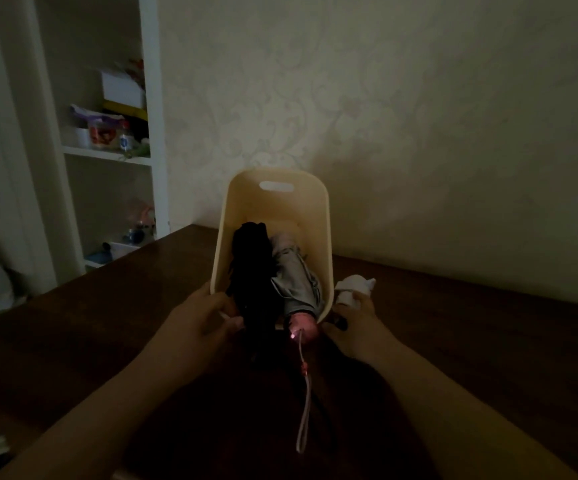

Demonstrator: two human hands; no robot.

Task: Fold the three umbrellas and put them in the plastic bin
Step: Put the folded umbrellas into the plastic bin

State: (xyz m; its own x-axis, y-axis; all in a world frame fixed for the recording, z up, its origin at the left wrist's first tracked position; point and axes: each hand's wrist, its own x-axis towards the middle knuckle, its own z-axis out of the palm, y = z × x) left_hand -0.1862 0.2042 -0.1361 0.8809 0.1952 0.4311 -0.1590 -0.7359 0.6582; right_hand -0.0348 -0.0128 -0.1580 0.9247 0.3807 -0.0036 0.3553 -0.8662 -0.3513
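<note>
The plastic bin (277, 216) lies between both hands, with folded umbrellas running lengthwise away from them. The left hand (201, 317) grips the black umbrella (251, 271); the right hand (356, 327) holds the bin's near rim, its grip unclear

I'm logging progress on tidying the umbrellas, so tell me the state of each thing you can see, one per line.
Bin: tipped toward the person, on the table.
Black umbrella: folded, in the bin, end sticking out.
Grey umbrella: folded, in the bin, pink handle and strap hanging out.
Left hand: at the bin's left rim, touching the black umbrella.
Right hand: holds a white cloth beside the bin.
</note>
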